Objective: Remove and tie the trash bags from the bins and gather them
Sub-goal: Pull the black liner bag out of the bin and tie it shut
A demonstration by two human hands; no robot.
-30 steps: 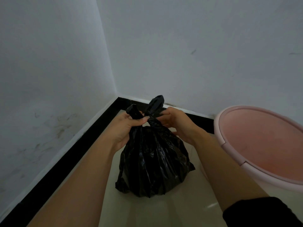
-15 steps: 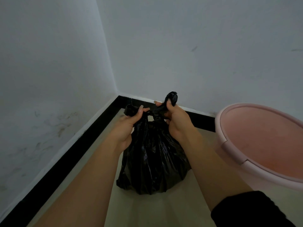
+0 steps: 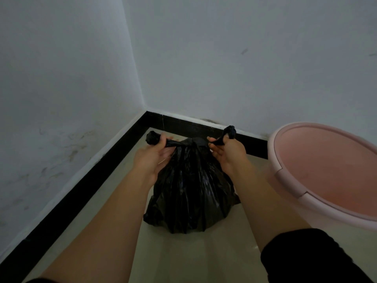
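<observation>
A full black trash bag (image 3: 191, 190) sits on the pale tiled floor in a room corner. My left hand (image 3: 155, 156) grips the bag's left top tail, whose end sticks out past my fingers. My right hand (image 3: 228, 154) grips the right tail, its end poking up above my fist. The two tails are stretched apart sideways over a knot at the bag's neck. A pink plastic bin (image 3: 285, 176) stands at the right, with no liner inside.
White walls meet in the corner behind the bag, with a black baseboard (image 3: 81, 193) running along both. The floor (image 3: 183, 258) in front of the bag is bare tile.
My hands, close together at the bag's neck before, have pulled apart sideways, drawing the two tails taut. The bag stays on the floor.
</observation>
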